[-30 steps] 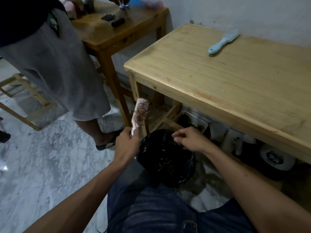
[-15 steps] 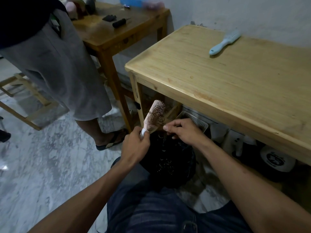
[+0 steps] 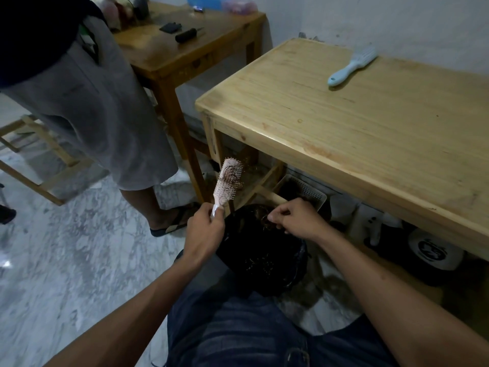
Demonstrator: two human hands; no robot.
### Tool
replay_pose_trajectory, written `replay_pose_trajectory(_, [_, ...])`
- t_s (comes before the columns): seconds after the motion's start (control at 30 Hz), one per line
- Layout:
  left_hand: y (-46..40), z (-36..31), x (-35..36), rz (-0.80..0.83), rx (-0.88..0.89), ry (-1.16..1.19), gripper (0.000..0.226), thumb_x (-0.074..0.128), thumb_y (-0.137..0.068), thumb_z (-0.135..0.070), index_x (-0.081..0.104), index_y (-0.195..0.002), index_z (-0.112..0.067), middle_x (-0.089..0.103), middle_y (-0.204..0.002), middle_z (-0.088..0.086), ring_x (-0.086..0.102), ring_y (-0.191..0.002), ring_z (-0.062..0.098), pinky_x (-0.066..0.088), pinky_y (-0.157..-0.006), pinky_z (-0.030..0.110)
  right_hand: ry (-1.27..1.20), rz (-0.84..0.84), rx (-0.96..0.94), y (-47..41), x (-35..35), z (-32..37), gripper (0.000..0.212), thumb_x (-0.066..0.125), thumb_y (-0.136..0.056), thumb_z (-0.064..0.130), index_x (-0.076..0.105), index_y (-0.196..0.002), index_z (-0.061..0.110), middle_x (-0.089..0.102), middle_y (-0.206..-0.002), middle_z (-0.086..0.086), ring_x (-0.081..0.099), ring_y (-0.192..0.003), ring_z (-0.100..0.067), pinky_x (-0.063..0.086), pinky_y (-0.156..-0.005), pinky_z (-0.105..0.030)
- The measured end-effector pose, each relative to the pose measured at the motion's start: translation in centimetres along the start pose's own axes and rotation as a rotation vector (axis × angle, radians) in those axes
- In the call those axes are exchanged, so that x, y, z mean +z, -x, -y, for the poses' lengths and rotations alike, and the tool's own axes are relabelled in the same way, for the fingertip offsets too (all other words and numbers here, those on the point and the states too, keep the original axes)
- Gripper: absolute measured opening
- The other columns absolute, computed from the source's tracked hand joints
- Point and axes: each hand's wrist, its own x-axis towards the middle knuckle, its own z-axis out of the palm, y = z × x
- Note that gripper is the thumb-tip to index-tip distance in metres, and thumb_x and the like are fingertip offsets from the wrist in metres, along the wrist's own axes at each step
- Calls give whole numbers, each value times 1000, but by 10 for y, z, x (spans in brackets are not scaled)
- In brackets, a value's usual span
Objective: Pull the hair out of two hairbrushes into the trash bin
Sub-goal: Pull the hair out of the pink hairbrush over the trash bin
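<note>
Head view: the left hand (image 3: 205,229) holds a pink brush (image 3: 228,181) upright by its handle, grip closed round it, beside the bin (image 3: 260,250). The right hand (image 3: 293,219) pinches a hair clump (image 3: 266,221) over the bin. A blue brush (image 3: 353,65) lies on the bench (image 3: 357,133).

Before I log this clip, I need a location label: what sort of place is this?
Probably a plain room in a home. Two wooden tables stand by a bare wall, the floor is marbled tile, and a lined trash bin sits on it.
</note>
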Motion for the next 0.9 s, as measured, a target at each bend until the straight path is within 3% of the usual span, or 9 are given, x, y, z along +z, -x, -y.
replay_pose_trajectory(0.07, [3,-3,2,-2,3,11,25,48,-101,-36,62,-90,-17,66,-75,2,64,-70,24,54,-65,46,117,14,4,1,-1,3,18,65,-99,26,78,-109,21,75,-105,2,66,-92,-12,51,-81,-29])
replay_pose_trajectory(0.13, [6,-7,2,1,10,18,24,49,-102,-34,64,-94,-17,66,-76,1,65,-71,23,54,-65,46,197,30,32,1,-4,3,32,62,-99,23,69,-130,18,68,-133,-2,63,-117,-18,46,-93,-26])
replay_pose_trajectory(0.23, [8,-12,2,26,43,17,21,50,-102,-32,64,-97,-17,65,-75,-1,63,-68,19,52,-62,43,123,50,61,-1,-5,4,56,65,-94,33,52,-148,25,53,-150,-3,52,-135,-22,42,-106,-29])
replay_pose_trajectory(0.37, [10,-18,5,43,117,-46,20,50,-104,-30,64,-101,-16,63,-74,-4,56,-64,8,39,-54,26,-39,-55,-3,-4,-2,12,59,69,-81,57,61,-136,40,64,-136,3,61,-123,-18,49,-107,-42])
replay_pose_trajectory(0.47, [11,-20,7,46,143,-75,21,51,-104,-31,65,-103,-15,63,-73,-6,57,-64,7,37,-52,23,-205,-155,-120,-6,-1,20,46,72,-78,61,74,-118,37,75,-112,11,70,-103,-6,57,-95,-37])
replay_pose_trajectory(0.63, [13,-23,10,79,148,-68,21,50,-103,-31,64,-101,-15,64,-73,-4,59,-64,14,39,-54,31,-241,-284,-189,-12,4,29,10,79,-86,35,80,-90,26,72,-73,14,62,-62,8,50,-71,-25])
replay_pose_trajectory(0.73, [8,-20,6,52,33,-1,24,49,-101,-34,64,-97,-16,65,-75,-1,61,-66,17,48,-58,36,-197,-264,-143,-10,1,26,7,77,-89,34,79,-91,27,72,-84,14,65,-78,-2,50,-79,-28])
replay_pose_trajectory(0.8, [1,-14,0,5,-85,102,29,47,-93,-42,64,-90,-18,65,-74,2,62,-66,24,56,-65,50,-146,-219,-90,-4,-3,20,13,73,-92,35,79,-97,25,73,-100,9,66,-93,-10,50,-85,-32])
replay_pose_trajectory(0.9, [-10,1,-7,-40,-147,166,32,46,-87,-46,58,-78,-19,61,-69,5,59,-66,30,55,-70,61,-86,-147,-26,2,-10,6,15,69,-95,33,77,-101,22,67,-102,9,59,-95,-8,41,-84,-28])
